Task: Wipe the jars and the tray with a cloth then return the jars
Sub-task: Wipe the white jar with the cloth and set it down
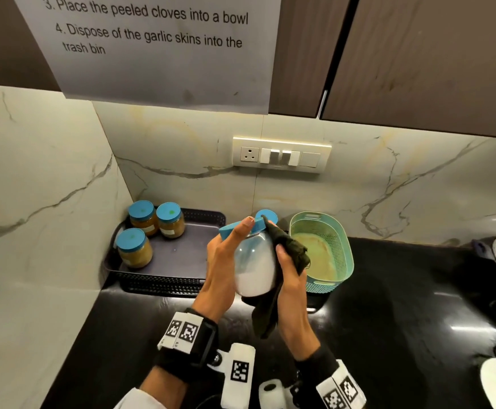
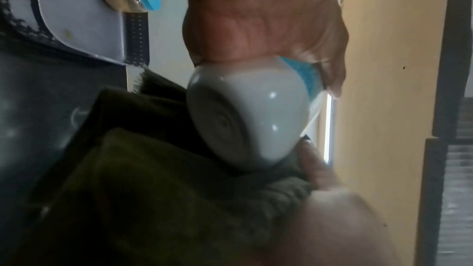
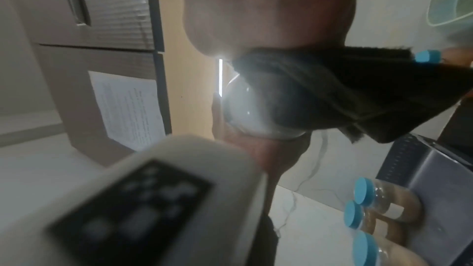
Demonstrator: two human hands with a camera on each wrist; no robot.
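Black counter (image 1: 388, 305) bearing my dark tray (image 1: 181, 255), on which three brown-filled jars (image 1: 136, 246) stand at its left end. Teal basket (image 1: 329, 246) just beside the tray. Above the counter, my left hand (image 1: 223, 261) grips a tilted white-filled jar (image 1: 255, 264); my right hand (image 1: 291, 278) clutches a dark cloth (image 1: 288, 246) against its side.

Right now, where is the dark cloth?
In the head view the dark cloth is in the right hand, pressed against the right side of the white-filled jar the left hand holds, beside the teal basket.
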